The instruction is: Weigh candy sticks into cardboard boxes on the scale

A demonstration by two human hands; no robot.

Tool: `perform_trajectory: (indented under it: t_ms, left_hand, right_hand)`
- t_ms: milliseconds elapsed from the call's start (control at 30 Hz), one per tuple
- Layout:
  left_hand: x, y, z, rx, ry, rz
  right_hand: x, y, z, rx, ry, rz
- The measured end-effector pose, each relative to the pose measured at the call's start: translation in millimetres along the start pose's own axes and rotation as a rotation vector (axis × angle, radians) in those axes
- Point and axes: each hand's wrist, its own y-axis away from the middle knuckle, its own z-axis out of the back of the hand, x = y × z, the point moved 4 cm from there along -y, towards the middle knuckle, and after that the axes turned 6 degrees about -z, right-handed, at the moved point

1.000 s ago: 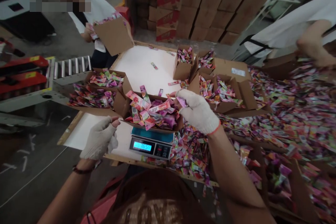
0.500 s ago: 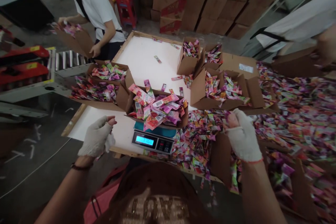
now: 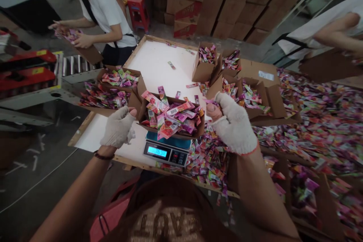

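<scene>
An open cardboard box [image 3: 172, 135] heaped with pink, purple and green sachets sits on a small blue digital scale [image 3: 166, 152] with a lit display. My left hand [image 3: 117, 128], in a white glove, is curled into a loose fist right by the box's left flap, thumb beside the cardboard. At the box's right side is my gloved right hand [image 3: 234, 124], closed on a few purple sachets [image 3: 211, 102]. Loose sachets lie under and in front of that hand.
Two filled boxes [image 3: 109, 111] stand left of the scale and several more [image 3: 204, 72] behind it. A deep sachet pile [image 3: 312, 121] covers the right. A person in a white shirt [image 3: 107, 11] holds a box by the roller conveyor [image 3: 75, 65]. Another person's arm [image 3: 337, 34] reaches in at right.
My right hand went down to the loose pile, closed on sachets and came back up beside the box. My left hand moved up to the box's left flap.
</scene>
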Motion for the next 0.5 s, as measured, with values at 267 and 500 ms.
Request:
perform_trajectory:
  t_ms: [267, 500]
  left_hand:
    - [-6, -10, -21, 0.141, -0.140, -0.012]
    - [8, -8, -30, 0.291, -0.298, 0.160]
  right_hand:
    - [7, -22, -51, 0.168, 0.126, -0.029]
    - [-91, 11, -44, 0.168, 0.169, -0.547]
